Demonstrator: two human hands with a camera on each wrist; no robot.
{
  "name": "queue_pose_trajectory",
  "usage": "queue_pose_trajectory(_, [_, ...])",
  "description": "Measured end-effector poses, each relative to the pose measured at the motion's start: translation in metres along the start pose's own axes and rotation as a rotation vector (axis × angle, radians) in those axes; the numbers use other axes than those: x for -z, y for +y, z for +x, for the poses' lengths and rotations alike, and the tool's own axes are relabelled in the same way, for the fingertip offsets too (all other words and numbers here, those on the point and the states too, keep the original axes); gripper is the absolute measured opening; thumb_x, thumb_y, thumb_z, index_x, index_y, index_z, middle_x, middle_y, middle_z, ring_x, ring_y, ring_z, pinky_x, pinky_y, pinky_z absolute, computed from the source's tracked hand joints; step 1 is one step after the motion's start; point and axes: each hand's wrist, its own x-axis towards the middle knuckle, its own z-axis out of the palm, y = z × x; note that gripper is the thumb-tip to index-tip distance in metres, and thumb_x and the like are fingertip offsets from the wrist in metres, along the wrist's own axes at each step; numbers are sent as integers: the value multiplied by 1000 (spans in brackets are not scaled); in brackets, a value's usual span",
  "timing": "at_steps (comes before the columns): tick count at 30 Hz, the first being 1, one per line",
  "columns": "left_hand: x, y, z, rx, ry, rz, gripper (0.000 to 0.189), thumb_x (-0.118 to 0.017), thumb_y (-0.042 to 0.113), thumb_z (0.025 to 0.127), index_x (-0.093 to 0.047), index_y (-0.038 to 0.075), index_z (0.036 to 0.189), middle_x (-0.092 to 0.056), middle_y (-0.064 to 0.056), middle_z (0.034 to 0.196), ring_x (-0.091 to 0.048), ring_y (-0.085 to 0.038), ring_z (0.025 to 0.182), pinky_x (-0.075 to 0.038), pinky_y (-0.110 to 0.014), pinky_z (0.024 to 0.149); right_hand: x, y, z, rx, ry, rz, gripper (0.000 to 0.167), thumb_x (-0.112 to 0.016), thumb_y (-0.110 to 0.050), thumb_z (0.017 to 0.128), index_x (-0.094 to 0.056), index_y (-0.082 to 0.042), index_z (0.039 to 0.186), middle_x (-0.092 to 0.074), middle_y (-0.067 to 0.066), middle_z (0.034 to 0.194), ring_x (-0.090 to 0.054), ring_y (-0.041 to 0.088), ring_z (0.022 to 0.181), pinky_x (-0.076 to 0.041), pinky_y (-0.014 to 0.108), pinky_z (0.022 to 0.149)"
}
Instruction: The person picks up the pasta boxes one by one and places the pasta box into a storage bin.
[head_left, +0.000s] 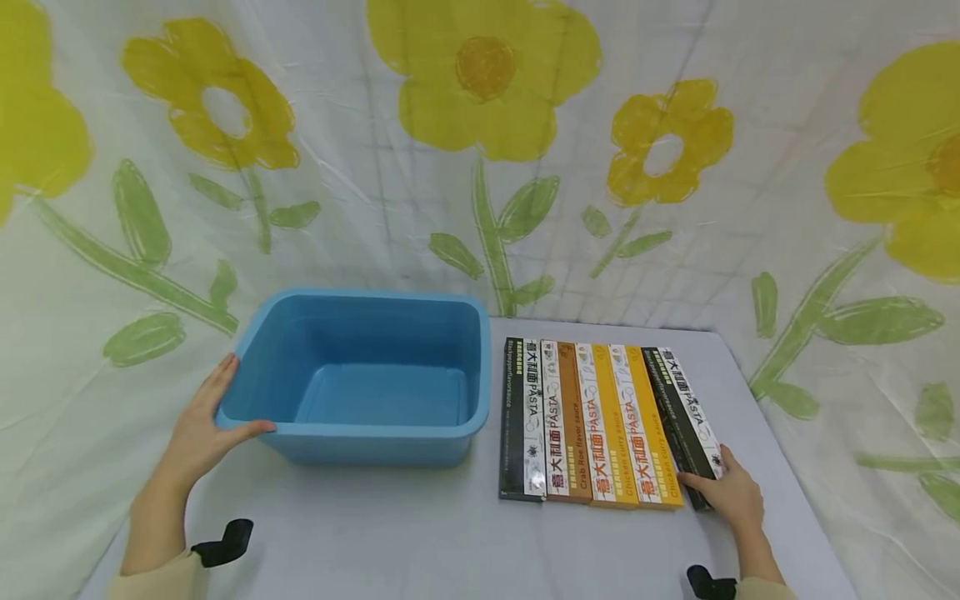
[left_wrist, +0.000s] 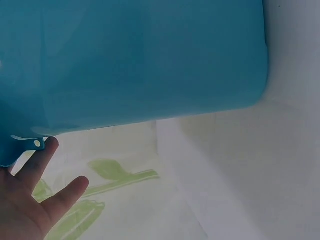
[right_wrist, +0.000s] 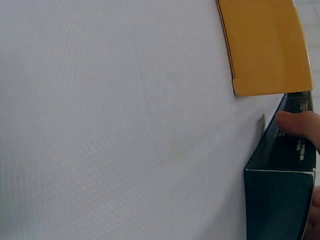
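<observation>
My left hand grips the front left corner of a light blue plastic basin, thumb on the front rim and fingers along the left side. From the left wrist view, fingers reach under the rim beside a small holed tab. On the right, my right hand holds the near end of a black-and-white pasta box between thumb and fingers. That box slants away from the row beside it. In the right wrist view, the thumb presses on the dark face of the box.
Left of the held box lie several pasta boxes side by side: a black one, a brown crab roe one and yellow chicken curry ones. They rest on a white-covered table. Behind hangs a flower-printed curtain.
</observation>
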Motion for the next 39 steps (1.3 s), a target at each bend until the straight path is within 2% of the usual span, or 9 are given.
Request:
queue_pose_trajectory(3, [-1,1,-1,10,8,-8,105,-77,33,81,-7,13,157,-4,-20,161,-6,-53,142,-16,-82,96,0,0,0,-11,16,12,102,-74,-47,77,-26,11,145,-37,43,134,-45,57,115,-42,61,90])
queue_pose_trajectory(11, [-3,-2,-3,13,27,-21,104,-77,32,82,-8,13,157,-4,-19,161,-5,-52,142,-15,-80,98,-5,-2,4,-76,46,71,102,-73,-53,78,-29,9,145,-36,42,138,-40,57,121,-39,61,94])
queue_pose_trajectory(19, [-4,-3,-5,10,36,-10,102,-76,34,82,-10,11,157,-7,-20,161,-8,-52,142,-16,-80,98,-5,-2,6,-136,101,226,98,-80,-42,75,-32,9,145,-35,39,141,-33,54,128,-29,61,106])
queue_pose_trajectory(24, [-4,-2,-3,13,21,0,103,-76,35,82,-9,11,157,-6,-19,161,-7,-52,142,-16,-80,98,-4,-1,4,-200,107,307,100,-80,-42,74,-31,6,147,-33,38,143,-29,53,131,-24,60,108])
queue_pose_trajectory(30, [-4,0,-3,10,17,-3,104,-77,35,81,-9,10,157,-5,-20,161,-7,-53,142,-17,-80,97,6,-5,-2,-205,126,367,97,-81,-38,75,-32,2,149,-32,36,144,-31,50,131,-27,59,106])
queue_pose_trajectory(39, [-4,1,-2,30,14,10,105,-75,39,82,-7,11,157,-4,-20,161,-7,-54,141,-20,-81,95,32,-20,-7,-207,152,468,98,-81,-34,76,-28,0,151,-31,33,148,-31,46,132,-31,57,106])
